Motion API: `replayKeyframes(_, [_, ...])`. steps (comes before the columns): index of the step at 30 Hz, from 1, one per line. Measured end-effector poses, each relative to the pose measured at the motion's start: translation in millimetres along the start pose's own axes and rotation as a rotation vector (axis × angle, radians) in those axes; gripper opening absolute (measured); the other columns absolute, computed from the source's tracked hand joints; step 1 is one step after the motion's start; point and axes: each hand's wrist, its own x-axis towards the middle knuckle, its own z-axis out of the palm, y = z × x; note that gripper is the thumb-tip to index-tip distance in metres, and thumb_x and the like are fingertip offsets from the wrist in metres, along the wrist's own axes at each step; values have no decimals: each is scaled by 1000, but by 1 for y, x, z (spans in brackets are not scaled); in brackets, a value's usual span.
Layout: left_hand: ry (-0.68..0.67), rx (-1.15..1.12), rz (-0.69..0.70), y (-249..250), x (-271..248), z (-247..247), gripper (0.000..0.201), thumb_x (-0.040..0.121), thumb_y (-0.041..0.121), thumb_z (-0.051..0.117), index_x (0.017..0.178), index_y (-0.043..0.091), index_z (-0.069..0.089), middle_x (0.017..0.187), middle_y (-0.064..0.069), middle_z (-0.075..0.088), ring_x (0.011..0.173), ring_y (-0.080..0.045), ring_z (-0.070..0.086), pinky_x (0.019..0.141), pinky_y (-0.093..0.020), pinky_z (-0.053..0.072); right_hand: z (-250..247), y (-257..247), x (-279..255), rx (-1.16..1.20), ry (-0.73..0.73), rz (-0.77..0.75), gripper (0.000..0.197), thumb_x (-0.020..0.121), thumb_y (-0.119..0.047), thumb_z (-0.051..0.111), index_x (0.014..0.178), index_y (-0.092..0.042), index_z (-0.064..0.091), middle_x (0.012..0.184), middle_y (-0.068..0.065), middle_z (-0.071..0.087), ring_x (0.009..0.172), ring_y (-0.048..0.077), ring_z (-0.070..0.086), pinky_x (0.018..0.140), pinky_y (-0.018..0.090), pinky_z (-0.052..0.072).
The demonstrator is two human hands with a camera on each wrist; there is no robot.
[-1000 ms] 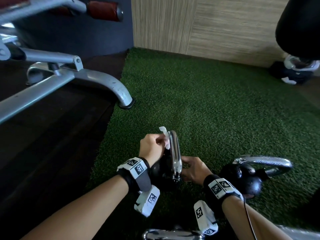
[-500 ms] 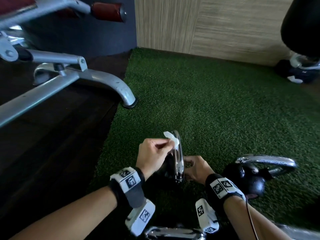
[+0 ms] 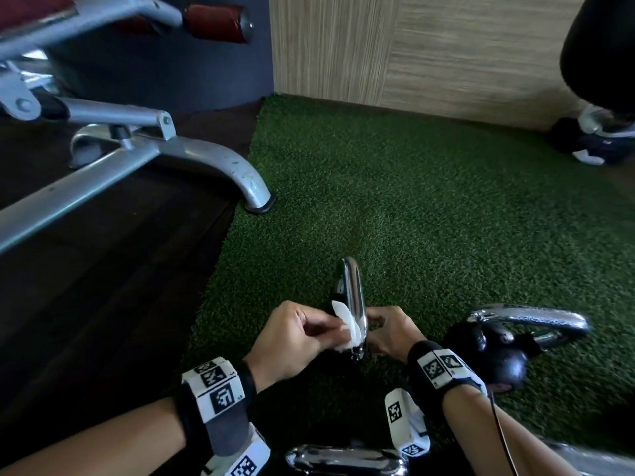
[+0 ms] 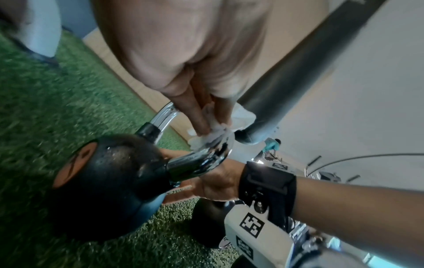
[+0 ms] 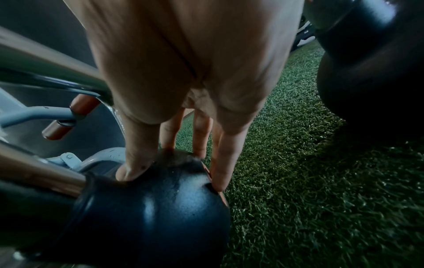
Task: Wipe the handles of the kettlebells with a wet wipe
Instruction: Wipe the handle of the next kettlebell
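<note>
A black kettlebell [image 4: 110,181] stands on green turf [image 3: 412,201], its chrome handle [image 3: 354,293] edge-on to me. My left hand [image 3: 330,329] pinches a white wet wipe [image 3: 347,324] against the near, lower part of that handle. In the left wrist view the wipe [image 4: 213,130] is bunched under the fingertips on the handle's bend [image 4: 201,156]. On the right side, my right hand [image 3: 378,324] holds the ball. Its thumb [image 5: 135,163] and fingers [image 5: 220,172] lie across the top of the ball [image 5: 160,199].
A second kettlebell [image 3: 498,355] with a chrome handle [image 3: 529,317] lies just right of my right wrist. Another chrome handle [image 3: 343,460] shows at the bottom edge. A grey bench frame [image 3: 206,159] stands on the dark floor at left. A shoe [image 3: 591,146] is at far right.
My left hand has slid the wipe from the top of the handle down its side toward the near end. The right hand stays on the ball.
</note>
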Motion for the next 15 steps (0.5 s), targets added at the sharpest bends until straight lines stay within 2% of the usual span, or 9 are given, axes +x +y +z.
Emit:
replayKeyframes(4, [-43,63,29,-7,-6,-4,6,79,17,90,80,17,84,80,5,80,79,-9,76,77,-24,56,1,2,1,5,-6,14,50,69,-34,95,116,-34,78,76,-8,74,58,4,67,54,19,51])
replayKeyframes(6, [-63,93,88,-9,-12,-3,7,78,17,89,76,20,83,78,8,79,76,-7,75,75,-24,55,-1,-1,-1,39,-2,8,46,69,-31,95,113,-31,79,66,-11,72,55,-3,64,54,15,49])
replayKeyframes(8, [-47,133,174,-7,-16,-3,7,79,16,89,77,20,83,78,14,78,76,-2,74,74,-18,53,-1,-1,-2,56,-7,-5,40,71,-29,93,109,-32,79,57,-17,70,51,-7,62,54,11,46])
replayKeyframes(10, [-52,154,229,-6,-15,-3,8,80,14,88,78,20,83,80,18,78,77,1,74,73,-16,53,-2,-3,-4,46,-13,-11,38,71,-31,93,106,-33,80,64,-18,73,58,-7,65,59,12,50])
replayKeyframes(12, [-72,171,268,-6,-16,-1,8,82,12,86,81,20,83,84,17,79,81,-1,76,75,-23,58,-1,-3,-4,43,-18,-3,42,69,-33,93,109,-32,80,82,-12,78,69,1,72,66,21,58])
replayKeyframes(13, [-79,187,277,-8,-16,-1,9,82,11,85,82,20,84,86,16,80,83,0,76,76,-25,60,-1,-4,-5,36,-16,0,42,69,-31,93,109,-31,80,86,-10,78,71,5,73,67,23,58])
replayKeyframes(15, [-86,228,268,-15,-15,0,13,80,6,85,84,19,84,89,17,80,84,3,75,77,-21,59,-2,-4,-6,36,-9,5,37,72,-27,92,107,-29,80,88,-9,77,73,7,73,66,22,56])
